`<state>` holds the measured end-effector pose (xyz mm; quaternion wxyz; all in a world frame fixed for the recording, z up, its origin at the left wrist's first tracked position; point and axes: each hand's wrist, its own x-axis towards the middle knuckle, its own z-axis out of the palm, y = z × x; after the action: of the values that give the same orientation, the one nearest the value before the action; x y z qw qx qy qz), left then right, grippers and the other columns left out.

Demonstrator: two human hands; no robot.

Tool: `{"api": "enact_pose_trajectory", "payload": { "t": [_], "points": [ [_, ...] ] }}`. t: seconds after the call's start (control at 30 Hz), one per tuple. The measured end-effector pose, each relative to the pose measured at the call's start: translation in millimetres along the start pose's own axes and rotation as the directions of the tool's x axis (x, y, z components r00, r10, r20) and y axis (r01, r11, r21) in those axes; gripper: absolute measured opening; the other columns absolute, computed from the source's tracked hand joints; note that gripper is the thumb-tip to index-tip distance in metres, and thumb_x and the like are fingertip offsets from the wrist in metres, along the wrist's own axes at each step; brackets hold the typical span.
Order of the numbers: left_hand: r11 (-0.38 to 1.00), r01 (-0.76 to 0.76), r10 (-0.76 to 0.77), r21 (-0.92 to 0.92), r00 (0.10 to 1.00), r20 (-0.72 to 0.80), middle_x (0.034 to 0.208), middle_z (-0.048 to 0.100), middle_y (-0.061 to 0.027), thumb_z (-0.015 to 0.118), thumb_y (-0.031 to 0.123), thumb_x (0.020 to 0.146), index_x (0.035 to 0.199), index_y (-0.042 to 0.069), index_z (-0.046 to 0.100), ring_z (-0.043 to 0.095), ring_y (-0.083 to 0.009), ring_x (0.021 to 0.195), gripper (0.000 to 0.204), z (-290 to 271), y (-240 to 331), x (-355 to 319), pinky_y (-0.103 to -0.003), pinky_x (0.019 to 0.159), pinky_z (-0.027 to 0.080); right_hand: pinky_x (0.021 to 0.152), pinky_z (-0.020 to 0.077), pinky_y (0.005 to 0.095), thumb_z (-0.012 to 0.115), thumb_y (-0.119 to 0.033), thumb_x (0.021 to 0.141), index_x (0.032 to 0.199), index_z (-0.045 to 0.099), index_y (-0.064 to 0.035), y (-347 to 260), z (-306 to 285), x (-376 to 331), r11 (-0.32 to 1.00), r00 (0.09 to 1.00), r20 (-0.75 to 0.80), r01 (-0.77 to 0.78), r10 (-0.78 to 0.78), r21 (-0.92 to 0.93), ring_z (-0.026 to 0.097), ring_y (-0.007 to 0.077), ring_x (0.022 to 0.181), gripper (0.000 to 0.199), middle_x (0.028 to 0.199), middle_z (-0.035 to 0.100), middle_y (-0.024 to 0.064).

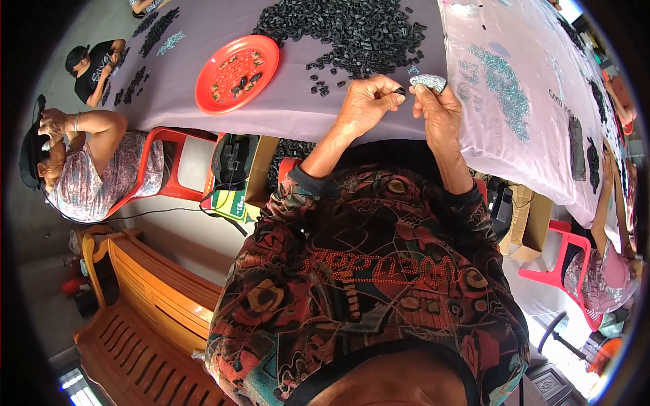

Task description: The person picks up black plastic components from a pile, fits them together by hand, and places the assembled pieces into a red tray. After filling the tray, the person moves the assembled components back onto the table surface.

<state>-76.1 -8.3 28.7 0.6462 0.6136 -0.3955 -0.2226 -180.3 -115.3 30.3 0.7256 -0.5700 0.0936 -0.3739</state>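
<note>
My left hand (366,105) is closed, pinching a small black piece (400,91) between thumb and fingertips. Close beside it, my right hand (439,111) grips a pale, speckled, rounded object (429,82) whose exact kind I cannot make out. Both hands are raised at the table's near edge, with the fingertips a short gap apart. Beyond them a large heap of small black plastic pieces (352,37) spreads over the table, and a few loose ones lie just past my left hand.
Left of the heap, a red plastic plate (204,86) holds scattered small bits. Small teal-grey pieces (504,88) lie on the pink cloth at right. A person on a red chair (177,166) sits at left; others sit around the table. A wooden bench (159,284) and cardboard boxes (531,220) stand nearby.
</note>
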Motion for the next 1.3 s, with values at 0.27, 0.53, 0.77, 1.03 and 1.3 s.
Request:
{"api": "enact_pose_trajectory", "payload": {
  "t": [0.27, 0.53, 0.77, 1.03, 1.3],
  "points": [
    [0.999, 0.027, -0.028, 0.028, 0.999, 0.034, 0.073, 0.061, -0.0013, 0.064, 0.002, 0.079, 0.087, -0.001, 0.063, 0.057, -0.0064, 0.064, 0.008, -0.4, 0.1, -0.6, -0.020, 0.058, 0.049, 0.048, 0.0360, 0.0171, 0.060, -0.006, 0.083, 0.089, 0.060, -0.0028, 3.6, 1.3, -2.1, 0.989, 0.999, 0.029, 0.018, -0.014, -0.144, 0.044, 0.0030, 0.054, 0.007, 0.069, 0.055, -0.0025],
    [0.999, 0.016, -0.018, 0.030, 0.997, 0.070, 0.071, 0.060, -0.0008, 0.063, 0.002, 0.080, 0.085, -0.001, 0.062, 0.056, -0.0065, 0.063, 0.006, -4.2, 0.2, 0.4, -0.021, 0.058, 0.049, 0.048, 0.0359, 0.0172, 0.060, -0.007, 0.083, 0.088, 0.060, -0.0026, 5.6, 0.6, -2.7, 0.996, 0.999, -0.014, -0.046, 0.045, -0.078, 0.044, 0.0034, 0.053, 0.007, 0.068, 0.055, -0.0023],
    [0.999, 0.038, -0.036, -0.022, 0.996, 0.076, 0.071, 0.059, -0.0016, 0.063, 0.002, 0.080, 0.084, -0.001, 0.062, 0.056, -0.0068, 0.063, 0.005, -2.9, -1.4, 0.5, -0.021, 0.058, 0.049, 0.048, 0.0356, 0.0171, 0.060, -0.008, 0.083, 0.088, 0.060, -0.0033, 7.7, 2.0, -3.1, 0.987, 0.999, -0.031, -0.016, 0.011, -0.160, 0.043, 0.0026, 0.054, 0.007, 0.068, 0.054, -0.0031],
    [0.983, 0.089, -0.073, -0.161, 0.992, 0.100, 0.070, 0.061, -0.0038, 0.063, 0.003, 0.079, 0.084, -0.001, 0.063, 0.057, -0.0082, 0.061, 0.006, 0.2, 1.3, -1.1, -0.022, 0.057, 0.050, 0.048, 0.0357, 0.0170, 0.060, -0.008, 0.084, 0.088, 0.060, -0.0040, 7.2, 4.3, -5.5, 0.978, 0.999, -0.028, 0.029, -0.035, -0.206, 0.043, 0.0018, 0.056, 0.006, 0.067, 0.052, -0.0045],
    [0.921, 0.169, -0.144, -0.351, 0.985, 0.095, 0.074, 0.062, -0.0075, 0.063, 0.009, 0.081, 0.086, -0.003, 0.063, 0.058, -0.0111, 0.061, 0.013, -3.8, -1.1, -2.2, -0.024, 0.060, 0.049, 0.049, 0.0367, 0.0185, 0.059, -0.008, 0.084, 0.084, 0.061, -0.0027, 2.9, 0.6, -6.0, 0.975, 1.000, 0.009, 0.001, 0.001, -0.222, 0.044, 0.0031, 0.057, 0.006, 0.067, 0.054, -0.0035]
  ]
}}
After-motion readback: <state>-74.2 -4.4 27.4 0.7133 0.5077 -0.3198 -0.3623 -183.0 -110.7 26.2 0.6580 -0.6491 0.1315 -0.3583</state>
